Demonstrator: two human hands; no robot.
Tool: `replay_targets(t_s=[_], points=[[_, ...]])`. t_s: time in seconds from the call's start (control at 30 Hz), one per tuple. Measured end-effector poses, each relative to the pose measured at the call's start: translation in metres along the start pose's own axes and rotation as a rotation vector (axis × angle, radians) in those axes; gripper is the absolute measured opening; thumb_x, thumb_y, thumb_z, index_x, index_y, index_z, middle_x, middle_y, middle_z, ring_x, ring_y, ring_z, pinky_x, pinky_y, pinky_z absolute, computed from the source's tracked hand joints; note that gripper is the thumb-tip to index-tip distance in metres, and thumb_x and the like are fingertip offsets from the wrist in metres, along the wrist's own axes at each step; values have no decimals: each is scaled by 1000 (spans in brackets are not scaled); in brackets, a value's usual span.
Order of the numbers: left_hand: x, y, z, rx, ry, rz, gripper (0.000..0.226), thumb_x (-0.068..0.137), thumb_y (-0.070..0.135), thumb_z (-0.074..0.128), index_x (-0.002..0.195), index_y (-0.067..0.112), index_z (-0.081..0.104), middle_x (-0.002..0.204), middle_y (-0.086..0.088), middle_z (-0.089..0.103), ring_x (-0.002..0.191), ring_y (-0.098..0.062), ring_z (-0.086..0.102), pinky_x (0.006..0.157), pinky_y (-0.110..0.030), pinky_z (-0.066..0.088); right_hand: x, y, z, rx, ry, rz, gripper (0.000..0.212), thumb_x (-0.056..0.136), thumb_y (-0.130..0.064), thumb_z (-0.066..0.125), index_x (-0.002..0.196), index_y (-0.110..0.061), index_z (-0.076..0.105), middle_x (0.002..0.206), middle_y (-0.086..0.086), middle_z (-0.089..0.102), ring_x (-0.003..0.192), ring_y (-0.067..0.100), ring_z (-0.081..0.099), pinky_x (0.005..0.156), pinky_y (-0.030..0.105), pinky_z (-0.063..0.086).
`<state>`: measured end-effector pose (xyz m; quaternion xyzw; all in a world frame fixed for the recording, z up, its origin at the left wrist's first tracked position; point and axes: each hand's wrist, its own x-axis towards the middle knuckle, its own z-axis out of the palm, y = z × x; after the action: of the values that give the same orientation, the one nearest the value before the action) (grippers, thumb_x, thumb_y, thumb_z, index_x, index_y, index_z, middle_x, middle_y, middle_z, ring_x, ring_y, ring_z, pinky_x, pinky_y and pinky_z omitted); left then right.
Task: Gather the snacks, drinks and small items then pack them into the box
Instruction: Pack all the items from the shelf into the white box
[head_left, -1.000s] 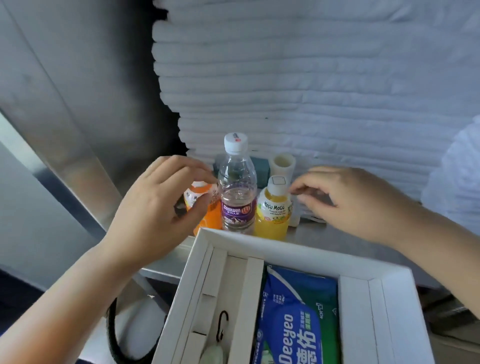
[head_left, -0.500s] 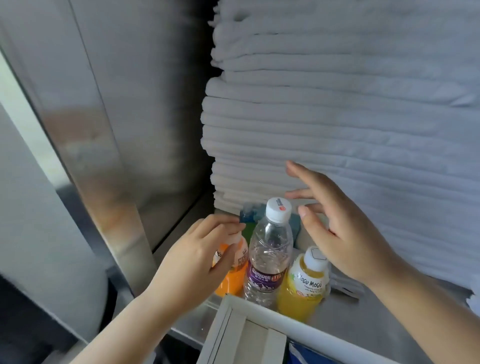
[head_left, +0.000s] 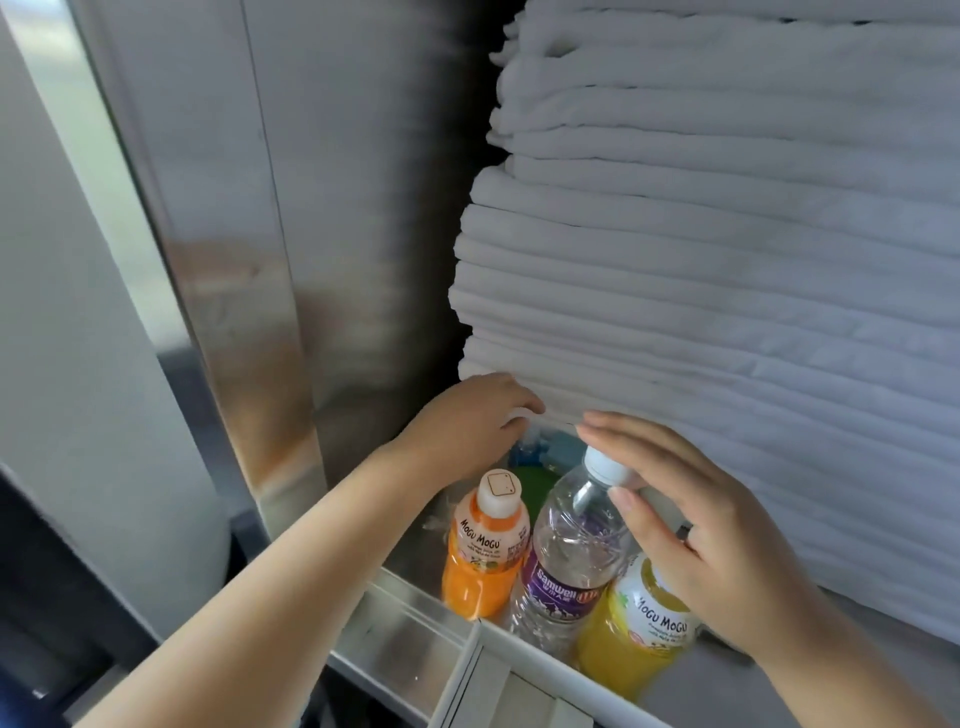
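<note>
I am recording the right hand (head_left: 691, 525) spread, nearer the upright clear plastic water bottle (head_left: 566, 551) at its nine o'clock; the left hand (head_left: 467, 421) is sitting curled behind, grip indeterminate

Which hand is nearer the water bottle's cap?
Right. The right hand is right beside the cap, fingers stretched over it, thumb just below it. The left hand is farther back and to the left, behind the orange bottle, at the foot of the towel stack.

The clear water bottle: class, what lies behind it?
A blue-and-green item, only partly visible, then stacked white linen. The bottle and left hand cover the rest.
</note>
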<state>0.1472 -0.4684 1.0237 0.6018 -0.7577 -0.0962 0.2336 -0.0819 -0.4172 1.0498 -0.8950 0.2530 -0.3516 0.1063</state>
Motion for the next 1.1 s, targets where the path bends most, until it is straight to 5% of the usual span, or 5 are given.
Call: replay_targets(t_s=[0.2, 0.4, 0.53, 0.77, 1.1], points=[[32, -12, 24, 135, -154, 66, 30, 96, 25, 48, 123, 18, 59, 122, -2, 51, 106, -17, 52, 88, -37, 44, -4, 0, 0, 28, 37, -7, 39, 96, -27, 46, 134, -33, 49, 139, -20, 46, 118, -1, 52, 93, 9, 39], [26, -17, 38, 105, -97, 116, 24, 92, 32, 54, 113, 24, 62, 110, 7, 54, 95, -9, 52, 79, -29, 46, -4, -1, 0, 42, 25, 9, 39, 96, -25, 46, 134, -30, 51, 140, -19, 46, 121, 0, 50, 97, 12, 39], [24, -17, 40, 59, -78, 17, 24, 92, 23, 56, 113, 14, 61, 114, -2, 59, 104, -18, 55, 88, -25, 41, -4, 0, 0, 44, 24, 17, 38, 96, -25, 46, 134, -27, 52, 140, -20, 45, 119, -2, 51, 95, 10, 39], [7, 2, -6, -20, 170, -16, 21, 90, 25, 60, 112, 24, 61, 103, 12, 55, 86, -3, 52, 68, -11, 36, -5, 2, 2, 64, 31, 3, 38, 98, -25, 44, 136, -24, 50, 142, -17, 44, 129, 4, 44, 98, 17, 42], [-70, 66, -84, 14, 447, 75, 28, 87, 19, 63, 115, 19, 65, 106, 8, 60, 87, -5, 59, 80, -26, 54, -8, -4, 2, -2, -2, 49, 43, 96, -39, 39, 139, -38, 39, 145, -21, 38, 128, -4, 42, 99, 15, 42]])
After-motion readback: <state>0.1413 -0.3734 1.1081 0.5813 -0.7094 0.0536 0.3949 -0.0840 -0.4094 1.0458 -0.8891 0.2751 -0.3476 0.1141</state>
